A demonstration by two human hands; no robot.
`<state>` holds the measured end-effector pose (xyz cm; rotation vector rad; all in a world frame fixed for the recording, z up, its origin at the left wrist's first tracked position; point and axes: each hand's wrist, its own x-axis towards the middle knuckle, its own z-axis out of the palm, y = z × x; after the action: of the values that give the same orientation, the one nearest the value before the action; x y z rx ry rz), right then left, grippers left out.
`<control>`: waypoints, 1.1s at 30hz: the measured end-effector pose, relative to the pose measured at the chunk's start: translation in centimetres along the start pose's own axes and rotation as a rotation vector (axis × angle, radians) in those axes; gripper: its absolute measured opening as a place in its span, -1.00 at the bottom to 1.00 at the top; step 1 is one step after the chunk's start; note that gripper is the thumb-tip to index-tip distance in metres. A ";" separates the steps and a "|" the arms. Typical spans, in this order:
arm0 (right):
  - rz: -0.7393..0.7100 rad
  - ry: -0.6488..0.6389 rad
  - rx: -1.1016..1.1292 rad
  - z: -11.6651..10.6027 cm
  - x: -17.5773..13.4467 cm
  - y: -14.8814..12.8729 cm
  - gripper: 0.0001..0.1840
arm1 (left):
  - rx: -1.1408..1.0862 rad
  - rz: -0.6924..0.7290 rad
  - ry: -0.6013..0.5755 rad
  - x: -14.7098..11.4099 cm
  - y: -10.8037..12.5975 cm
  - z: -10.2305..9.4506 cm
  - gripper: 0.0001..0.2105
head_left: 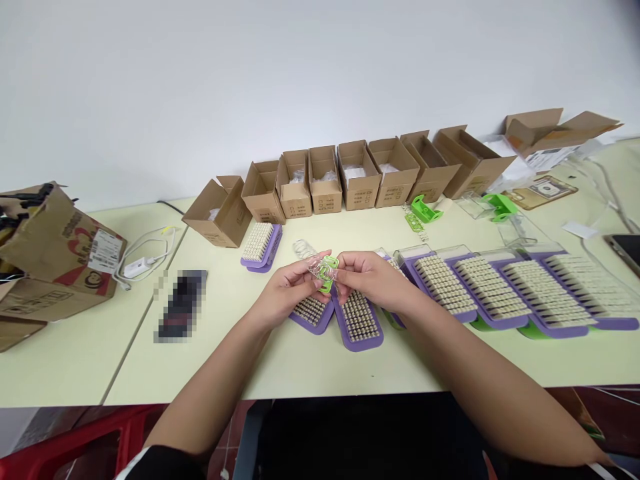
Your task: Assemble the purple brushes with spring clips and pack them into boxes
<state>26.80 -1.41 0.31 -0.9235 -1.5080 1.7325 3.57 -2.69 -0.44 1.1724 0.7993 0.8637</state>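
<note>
My left hand pinches a small green plastic plate by its left side, with coiled metal wire that looks like springs across it. On the other side, the fingers of my right hand close on the wire at the plate's right edge. Behind my left hand, a loose metal spring lies on the table. Beneath the hands are two purple trays, a left one and a right one, filled with rows of small pale pegs; my hands partly cover them.
Several open cardboard boxes line the wall. More purple peg trays stand at right, and a purple peg block at left. Green brackets and springs lie behind. A larger carton, cable and blurred dark object sit left.
</note>
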 end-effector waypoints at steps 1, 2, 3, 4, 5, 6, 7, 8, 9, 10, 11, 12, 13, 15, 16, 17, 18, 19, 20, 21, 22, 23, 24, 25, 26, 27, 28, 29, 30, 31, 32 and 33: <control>0.001 0.001 0.008 0.0 0.0 0.0 -0.70 | 0.002 -0.005 0.011 0.0 0.0 0.1 -0.38; 0.003 0.002 0.016 0.1 0.0 0.0 -0.69 | 0.005 -0.009 0.017 0.0 0.0 0.1 -0.37; 0.006 0.002 0.021 0.1 0.0 0.0 -0.68 | 0.005 -0.011 0.017 0.1 0.0 0.1 -0.37; 0.010 0.002 0.024 0.1 0.1 0.0 -0.67 | 0.000 -0.009 0.017 0.1 0.0 0.2 -0.38; 0.012 0.003 0.025 0.1 0.1 0.0 -0.66 | -0.010 -0.007 0.014 0.1 0.0 0.2 -0.40; 0.014 0.004 0.025 0.1 0.1 0.0 -0.64 | -0.020 -0.002 0.013 0.1 0.0 0.3 -0.41; 0.015 0.006 0.023 0.1 0.1 0.0 -0.63 | -0.029 0.000 0.013 0.1 0.0 0.3 -0.43; 0.015 0.007 0.021 0.1 0.1 0.1 -0.63 | -0.033 0.001 0.017 0.1 0.0 0.4 -0.44; 0.014 0.009 0.020 0.1 0.1 0.1 -0.63 | -0.034 0.001 0.021 0.1 0.0 0.4 -0.44; 0.015 0.010 0.019 0.2 0.1 0.1 -0.65 | -0.031 0.001 0.024 0.1 0.0 0.5 -0.45; 0.016 0.010 0.018 0.2 0.0 0.0 -0.66 | -0.029 0.002 0.027 0.2 0.1 0.5 -0.47; 0.018 0.009 0.016 0.2 0.0 0.0 -0.68 | -0.027 0.006 0.030 0.2 0.1 0.6 -0.48; 0.019 0.009 0.009 0.3 -0.1 -0.1 -0.70 | -0.027 0.010 0.034 0.2 0.1 0.7 -0.50; 0.020 0.013 -0.018 0.5 -0.2 -0.3 -0.73 | -0.023 0.011 0.042 0.3 0.2 0.8 -0.51; 0.023 0.020 -0.039 0.5 -0.2 -0.4 -0.75 | -0.017 0.008 0.046 0.3 0.2 0.8 -0.51; 0.026 0.032 -0.066 0.7 -0.3 -0.5 -0.77 | -0.008 0.005 0.048 0.3 0.2 0.9 -0.50; 0.028 0.047 -0.099 0.8 -0.4 -0.6 -0.79 | 0.003 0.003 0.052 0.3 0.3 0.9 -0.50; 0.029 0.064 -0.137 0.9 -0.5 -0.7 -0.82 | 0.015 0.001 0.055 0.2 0.3 1.0 -0.50; 0.028 0.080 -0.178 1.0 -0.6 -0.8 -0.83 | 0.026 0.000 0.061 0.2 0.3 1.0 -0.50; 0.024 0.097 -0.222 1.2 -0.6 -0.9 -0.84 | 0.036 0.000 0.068 0.2 0.4 1.1 -0.50; 0.016 0.115 -0.266 1.3 -0.7 -0.9 -0.84 | 0.045 0.000 0.077 0.1 0.5 1.2 -0.50; 0.006 0.132 -0.308 1.4 -0.7 -1.0 -0.84 | 0.052 0.002 0.084 0.1 0.6 1.3 -0.50; -0.005 0.147 -0.346 1.4 -0.8 -1.0 -0.83 | 0.057 0.005 0.089 0.0 0.7 1.4 -0.50; -0.017 0.159 -0.375 1.5 -0.8 -1.1 -0.83 | 0.061 0.011 0.092 0.0 0.8 1.5 -0.49; -0.026 0.167 -0.392 1.5 -0.8 -1.1 -0.83 | 0.067 0.016 0.095 -0.1 1.0 1.5 -0.48; -0.032 0.169 -0.397 1.5 -0.8 -1.1 -0.83 | 0.074 0.020 0.095 -0.2 1.1 1.6 -0.46; -0.035 0.167 -0.391 1.4 -0.7 -1.2 -0.83 | 0.082 0.023 0.090 -0.2 1.2 1.6 -0.43; -0.034 0.162 -0.377 1.3 -0.7 -1.2 -0.83 | 0.085 0.024 0.081 -0.3 1.2 1.5 -0.41; -0.029 0.155 -0.355 1.3 -0.7 -1.2 -0.83 | 0.082 0.024 0.067 -0.3 1.2 1.4 -0.40; -0.020 0.143 -0.328 1.2 -0.7 -1.3 -0.83 | 0.072 0.022 0.051 -0.3 1.1 1.3 -0.39; -0.010 0.128 -0.297 1.1 -0.7 -1.3 -0.83 | 0.054 0.022 0.036 -0.3 1.0 1.2 -0.40; 0.000 0.108 -0.263 1.0 -0.7 -1.4 -0.84 | 0.034 0.022 0.026 -0.3 0.9 1.0 -0.40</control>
<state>26.38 -2.38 1.81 -1.1298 -1.6888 1.4807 4.22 -3.28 0.64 1.2039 0.8260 0.8885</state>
